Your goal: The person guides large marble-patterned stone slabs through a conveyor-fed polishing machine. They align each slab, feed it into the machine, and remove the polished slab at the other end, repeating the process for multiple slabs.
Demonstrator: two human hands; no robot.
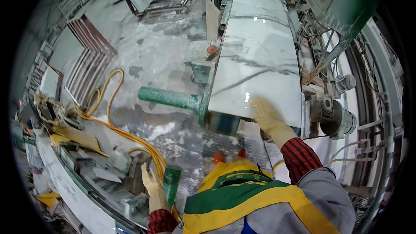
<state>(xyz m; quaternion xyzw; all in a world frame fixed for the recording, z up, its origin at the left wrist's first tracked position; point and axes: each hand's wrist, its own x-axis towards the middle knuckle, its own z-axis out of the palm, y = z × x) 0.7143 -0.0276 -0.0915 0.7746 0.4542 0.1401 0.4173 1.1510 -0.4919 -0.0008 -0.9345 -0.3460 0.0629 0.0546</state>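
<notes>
A long white marble slab (255, 52) with grey veins and a wet-looking shine lies on a machine bed ahead of me. My right hand (269, 119), in a pale cream glove, rests on the slab's near edge with its fingers stretched out over the surface. Low on the left, my left hand (153, 186), gloved the same way, hangs with its fingers extended and nothing visible in it. It is close to a green metal post (172, 183) and a heap of stone offcuts (104, 174).
A green pipe (167, 97) juts left from the machine bed, below a red button (212, 49). Yellow hoses (113, 125) loop across the wet floor. At right is an electric motor (342, 121). Ribbed racks (89, 56) stand at far left; a white slab (76, 195) lies lower left.
</notes>
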